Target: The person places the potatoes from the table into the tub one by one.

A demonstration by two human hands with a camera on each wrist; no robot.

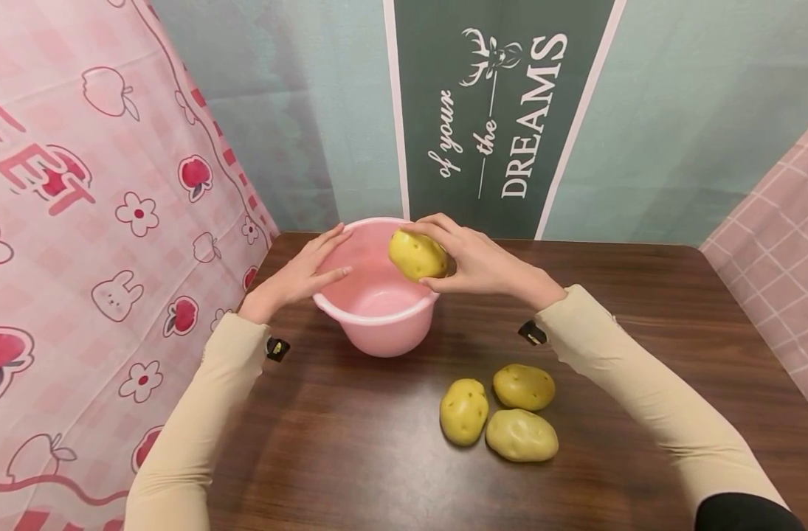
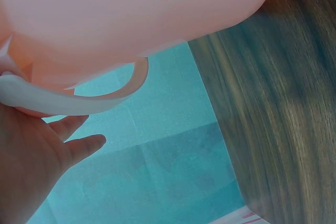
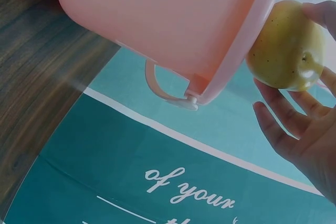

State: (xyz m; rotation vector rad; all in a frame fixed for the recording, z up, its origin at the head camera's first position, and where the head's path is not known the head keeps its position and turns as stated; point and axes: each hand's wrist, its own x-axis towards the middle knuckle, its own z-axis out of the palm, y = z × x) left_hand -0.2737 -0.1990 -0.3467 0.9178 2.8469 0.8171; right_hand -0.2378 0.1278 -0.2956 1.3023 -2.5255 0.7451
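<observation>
A pink bucket (image 1: 387,332) stands upright on the table, its mouth toward me. My right hand (image 1: 480,258) grips a yellow potato (image 1: 417,256) over the bucket's right rim, thumb on the near side and fingers on the far side. From the right wrist, the potato (image 3: 287,45) shows beside the bucket rim, with fingers beneath it. My left hand (image 1: 304,269) is at the left rim, its fingers and thumb extended and apart. In the left wrist view, the hand (image 2: 39,161) lies close to the bucket's white handle (image 2: 100,103), fingers partly hidden behind it.
Three more potatoes lie close together on the brown wooden table (image 1: 337,450), right of centre: one at left (image 1: 464,412), one behind (image 1: 524,387) and one in front (image 1: 522,436). A pink printed cloth (image 1: 105,221) hangs at left, and a teal curtain (image 1: 297,110) hangs behind the table.
</observation>
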